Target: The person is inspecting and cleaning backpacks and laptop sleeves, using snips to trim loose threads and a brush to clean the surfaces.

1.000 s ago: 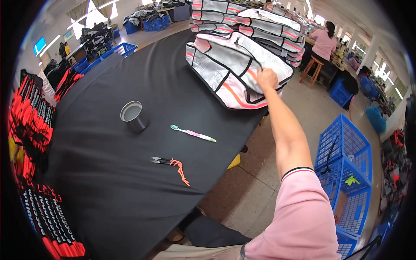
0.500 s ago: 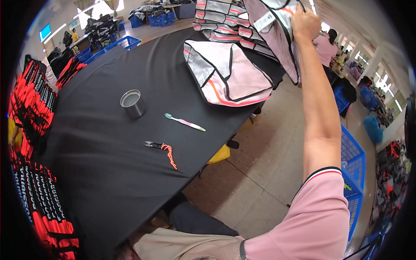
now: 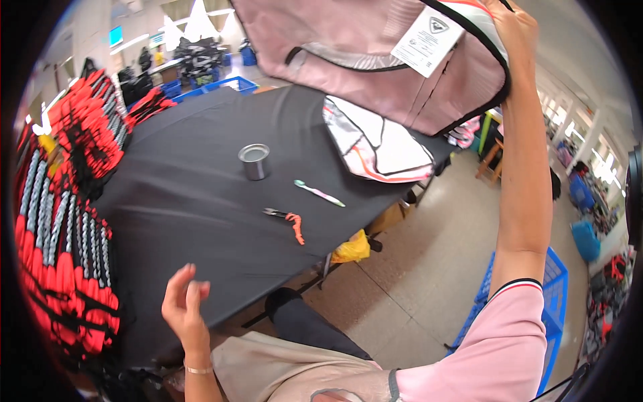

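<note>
Holding pink bag (image 3: pixel 375 60) aloft, right hand (image 3: pixel 516 30); tin can (image 3: pixel 254 161) on table (image 3: pixel 181 201).

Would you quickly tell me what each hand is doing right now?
Left hand: open, empty, raised above the black table edge.
Right hand: closed on the pink bag piece, lifted high.

Pink bag (image 3: pixel 402 74) ran off the top edge; upper part unseen. Right hand (image 3: pixel 516 33) fingertips cut off there too. White tag (image 3: pixel 425 33) print too small to read. Far workbenches blurred.
</note>
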